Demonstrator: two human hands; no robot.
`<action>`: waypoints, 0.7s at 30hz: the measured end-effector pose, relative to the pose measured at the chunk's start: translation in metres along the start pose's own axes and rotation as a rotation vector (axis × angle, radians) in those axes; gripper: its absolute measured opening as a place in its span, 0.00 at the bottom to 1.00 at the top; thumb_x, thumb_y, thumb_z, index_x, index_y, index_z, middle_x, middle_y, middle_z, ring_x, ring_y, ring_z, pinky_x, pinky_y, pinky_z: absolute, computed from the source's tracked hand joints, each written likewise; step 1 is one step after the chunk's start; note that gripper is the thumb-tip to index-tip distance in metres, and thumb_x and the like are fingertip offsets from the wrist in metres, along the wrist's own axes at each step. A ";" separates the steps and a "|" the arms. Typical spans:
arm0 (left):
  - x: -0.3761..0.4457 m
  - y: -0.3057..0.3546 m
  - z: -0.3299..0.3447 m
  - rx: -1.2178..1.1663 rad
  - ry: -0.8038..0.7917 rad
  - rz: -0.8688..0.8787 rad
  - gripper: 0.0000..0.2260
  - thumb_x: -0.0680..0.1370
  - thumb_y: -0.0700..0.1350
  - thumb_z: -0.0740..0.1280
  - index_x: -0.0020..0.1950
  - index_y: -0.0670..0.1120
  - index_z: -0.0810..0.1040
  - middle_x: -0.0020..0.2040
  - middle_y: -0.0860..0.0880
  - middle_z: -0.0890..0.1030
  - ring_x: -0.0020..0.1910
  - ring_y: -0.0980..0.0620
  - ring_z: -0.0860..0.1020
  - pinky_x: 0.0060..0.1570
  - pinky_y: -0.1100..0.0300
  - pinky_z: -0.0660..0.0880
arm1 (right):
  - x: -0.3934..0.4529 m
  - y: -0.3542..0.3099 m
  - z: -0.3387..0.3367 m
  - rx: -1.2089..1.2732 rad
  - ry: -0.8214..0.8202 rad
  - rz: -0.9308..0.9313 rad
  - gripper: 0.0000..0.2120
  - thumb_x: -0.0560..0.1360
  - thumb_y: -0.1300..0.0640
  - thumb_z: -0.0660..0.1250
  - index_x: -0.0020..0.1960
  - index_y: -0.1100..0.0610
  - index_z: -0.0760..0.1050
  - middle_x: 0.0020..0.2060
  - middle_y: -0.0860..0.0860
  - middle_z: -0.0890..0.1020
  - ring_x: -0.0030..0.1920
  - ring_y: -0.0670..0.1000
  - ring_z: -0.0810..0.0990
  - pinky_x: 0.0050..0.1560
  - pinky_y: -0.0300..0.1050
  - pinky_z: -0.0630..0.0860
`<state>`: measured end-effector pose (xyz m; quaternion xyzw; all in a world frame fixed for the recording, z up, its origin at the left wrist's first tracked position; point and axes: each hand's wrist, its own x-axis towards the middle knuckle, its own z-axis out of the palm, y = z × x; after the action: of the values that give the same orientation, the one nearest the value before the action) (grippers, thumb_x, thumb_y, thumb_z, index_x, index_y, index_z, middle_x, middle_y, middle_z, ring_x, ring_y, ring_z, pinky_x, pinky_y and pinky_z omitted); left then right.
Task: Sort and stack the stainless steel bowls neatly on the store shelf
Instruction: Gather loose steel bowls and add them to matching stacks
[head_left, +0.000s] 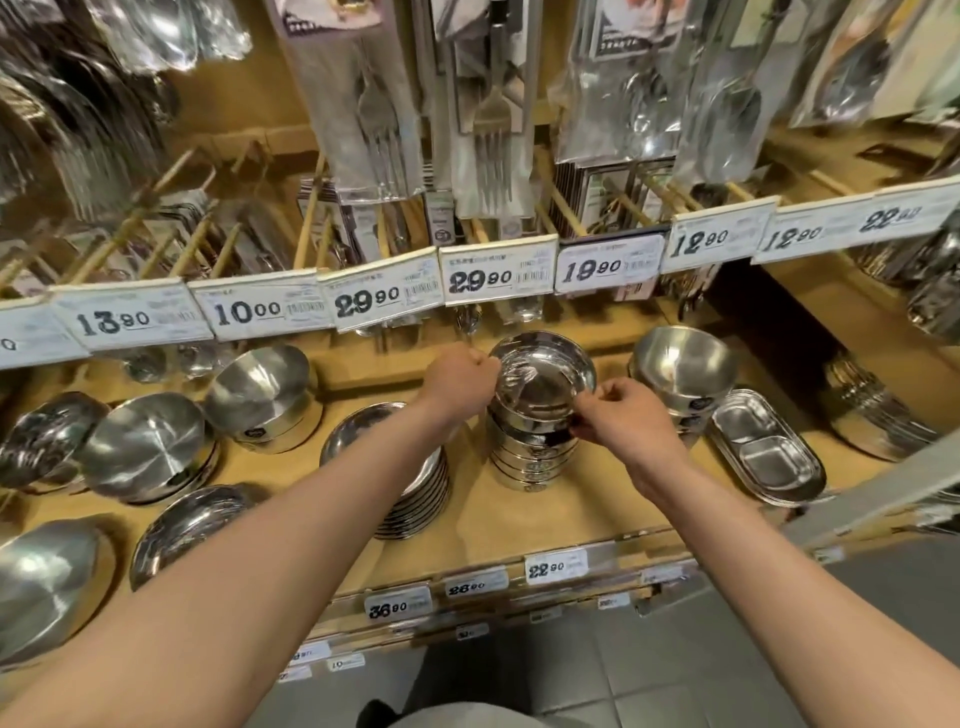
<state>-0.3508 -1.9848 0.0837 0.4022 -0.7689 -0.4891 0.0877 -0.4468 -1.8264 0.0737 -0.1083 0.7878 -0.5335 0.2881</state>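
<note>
Steel top bowl (543, 376) — L hand (460, 376), R hand (626, 415) pinch rim; fingertips hidden.

Both hands, left (460, 376) and right (621, 415), grip the top bowl (543, 382) of a stack (530, 457) on the shelf (519, 525)

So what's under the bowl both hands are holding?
The top bowl, gripped by the left hand and right hand, sits on a stack of similar bowls. Their insides are covered.

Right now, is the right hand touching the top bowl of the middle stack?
Touching. The head view shows the right hand with its fingers pinching the near rim of the top bowl; the left hand grips the far-left rim.
</note>
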 end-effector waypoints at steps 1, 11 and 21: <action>0.000 -0.001 0.000 -0.015 0.009 0.005 0.19 0.84 0.42 0.60 0.33 0.44 0.67 0.35 0.42 0.70 0.34 0.49 0.66 0.49 0.53 0.76 | 0.000 0.000 0.000 -0.007 -0.003 -0.001 0.08 0.76 0.58 0.73 0.46 0.58 0.74 0.45 0.56 0.84 0.37 0.47 0.84 0.46 0.46 0.85; 0.009 -0.006 0.001 -0.006 0.088 0.113 0.18 0.83 0.43 0.65 0.44 0.27 0.80 0.42 0.45 0.80 0.43 0.50 0.78 0.64 0.52 0.76 | -0.004 0.007 -0.001 -0.129 0.035 0.009 0.11 0.75 0.51 0.71 0.40 0.56 0.74 0.32 0.50 0.80 0.43 0.59 0.86 0.55 0.64 0.81; 0.005 -0.012 0.003 0.146 0.064 0.225 0.25 0.84 0.42 0.62 0.26 0.44 0.67 0.33 0.39 0.77 0.36 0.50 0.77 0.65 0.58 0.73 | -0.005 0.014 -0.004 -0.082 0.026 -0.003 0.11 0.71 0.49 0.70 0.43 0.55 0.73 0.39 0.51 0.79 0.52 0.63 0.83 0.57 0.66 0.80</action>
<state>-0.3495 -1.9889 0.0713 0.3341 -0.8395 -0.4061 0.1369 -0.4426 -1.8153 0.0638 -0.1142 0.8126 -0.5024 0.2724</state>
